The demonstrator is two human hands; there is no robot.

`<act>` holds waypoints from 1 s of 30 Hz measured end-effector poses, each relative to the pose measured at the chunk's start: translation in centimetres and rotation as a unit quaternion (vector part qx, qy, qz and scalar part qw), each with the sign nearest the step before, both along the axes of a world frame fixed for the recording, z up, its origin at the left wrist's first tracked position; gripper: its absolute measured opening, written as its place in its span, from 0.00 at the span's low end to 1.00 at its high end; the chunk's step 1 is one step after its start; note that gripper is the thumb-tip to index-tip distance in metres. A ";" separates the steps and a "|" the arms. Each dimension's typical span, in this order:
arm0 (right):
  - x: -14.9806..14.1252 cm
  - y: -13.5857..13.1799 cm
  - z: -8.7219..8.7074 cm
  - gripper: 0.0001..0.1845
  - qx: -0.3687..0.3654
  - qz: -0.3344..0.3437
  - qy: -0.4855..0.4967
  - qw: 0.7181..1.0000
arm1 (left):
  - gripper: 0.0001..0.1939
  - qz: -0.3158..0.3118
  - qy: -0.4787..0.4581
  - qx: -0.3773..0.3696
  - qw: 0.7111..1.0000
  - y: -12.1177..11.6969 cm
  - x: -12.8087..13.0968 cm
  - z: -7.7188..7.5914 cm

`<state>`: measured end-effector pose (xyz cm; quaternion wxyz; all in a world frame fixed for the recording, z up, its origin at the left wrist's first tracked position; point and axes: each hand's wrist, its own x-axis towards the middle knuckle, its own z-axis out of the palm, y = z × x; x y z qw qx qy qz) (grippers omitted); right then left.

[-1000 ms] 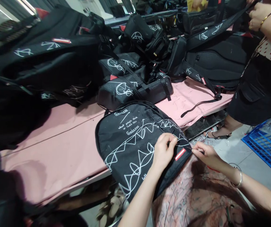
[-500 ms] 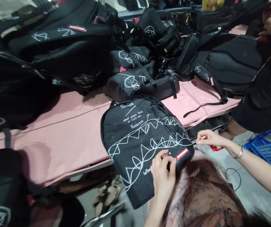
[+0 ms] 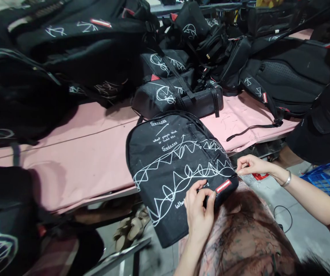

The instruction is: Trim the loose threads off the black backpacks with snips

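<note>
A black backpack (image 3: 165, 165) printed with white scribbled lines and lettering lies tilted, partly on the pink-covered table and partly toward my lap. My left hand (image 3: 201, 209) pinches its front fabric low down, beside a red label (image 3: 224, 186), covering some of the lettering. At the bag's lower right edge, the fingertips of my right hand (image 3: 252, 165) are pinched together on something small and dark that I cannot make out. Red parts (image 3: 259, 176) show between and below its fingers; their kind is unclear. A bracelet circles that wrist.
Several black bags (image 3: 179, 96) crowd the pink table (image 3: 96, 153). Another backpack (image 3: 285, 73) lies at right, near a person in dark clothing (image 3: 317, 119). A blue crate (image 3: 325, 182) and a cable loop (image 3: 284, 220) are on the floor at right. Footwear (image 3: 132, 232) lies below the table.
The view has shifted slightly, so the bags sit a little further right. My right hand has moved slightly left, closer to the backpack's edge. My left hand keeps its pinch.
</note>
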<state>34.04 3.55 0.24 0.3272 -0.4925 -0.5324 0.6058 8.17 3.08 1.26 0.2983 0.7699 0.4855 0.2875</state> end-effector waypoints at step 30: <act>-4.3 1.3 0.5 0.13 0.014 0.074 -0.001 0.997 | 0.08 0.017 -0.001 0.034 0.999 0.1 -0.5 -0.4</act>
